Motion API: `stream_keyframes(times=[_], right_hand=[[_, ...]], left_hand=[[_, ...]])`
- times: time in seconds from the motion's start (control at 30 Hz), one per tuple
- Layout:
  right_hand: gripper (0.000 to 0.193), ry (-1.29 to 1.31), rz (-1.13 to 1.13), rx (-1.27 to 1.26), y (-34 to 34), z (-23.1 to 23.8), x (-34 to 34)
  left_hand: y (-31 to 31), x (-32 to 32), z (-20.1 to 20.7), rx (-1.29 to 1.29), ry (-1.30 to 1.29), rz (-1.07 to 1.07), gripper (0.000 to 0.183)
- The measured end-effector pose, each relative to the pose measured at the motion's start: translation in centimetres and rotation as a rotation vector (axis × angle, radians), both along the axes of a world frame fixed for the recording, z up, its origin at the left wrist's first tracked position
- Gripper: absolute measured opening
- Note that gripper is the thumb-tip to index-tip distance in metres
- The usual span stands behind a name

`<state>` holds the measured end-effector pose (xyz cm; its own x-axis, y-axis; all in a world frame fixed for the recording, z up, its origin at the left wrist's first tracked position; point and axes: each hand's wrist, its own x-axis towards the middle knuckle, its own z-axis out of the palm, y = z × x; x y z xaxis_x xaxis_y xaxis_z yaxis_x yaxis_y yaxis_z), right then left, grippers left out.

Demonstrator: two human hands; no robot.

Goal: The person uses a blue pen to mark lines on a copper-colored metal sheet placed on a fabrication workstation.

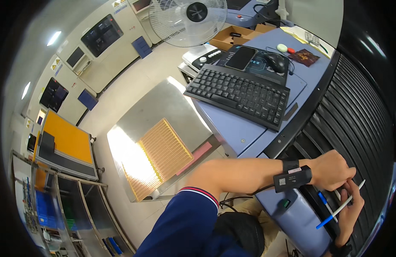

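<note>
My left arm, in a dark blue sleeve, stretches across to the right. My left hand [333, 170] is closed, its fingers curled at the black ribbed surface; whatever they may hold is hidden. Just below it my right hand [351, 212] has its fingertips close to the left fingers. A slim white stick with a blue end [338, 208] runs across the right hand, gripped between thumb and fingers. Beside it a second blue-and-white stick [322, 198] lies at a slant, partly behind the first. A black box-shaped device [292, 179] is strapped to my left wrist.
A black keyboard [241, 94], phone [241, 58] and mouse [275, 62] sit on the blue desk. A white fan [198, 30] stands beyond. To the left, a metal table [176, 100] carries a yellow ribbed panel [168, 150]. Black ribbed bellows [356, 111] line the right.
</note>
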<state>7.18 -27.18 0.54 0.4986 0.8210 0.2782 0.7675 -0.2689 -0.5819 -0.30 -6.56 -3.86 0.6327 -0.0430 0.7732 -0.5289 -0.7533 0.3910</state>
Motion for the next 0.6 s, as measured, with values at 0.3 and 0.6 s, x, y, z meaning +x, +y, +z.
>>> stream_keyframes(times=[0.3,0.6], right_hand=[[0.033,0.037,-0.056,-0.042,0.28,-0.11,-0.25],[0.035,0.051,-0.035,0.001,0.05,-0.68,0.22]], left_hand=[[-0.19,0.20,0.01,0.048,0.080,0.025,0.013],[-0.25,0.03,0.16,0.023,0.047,0.038,0.014]])
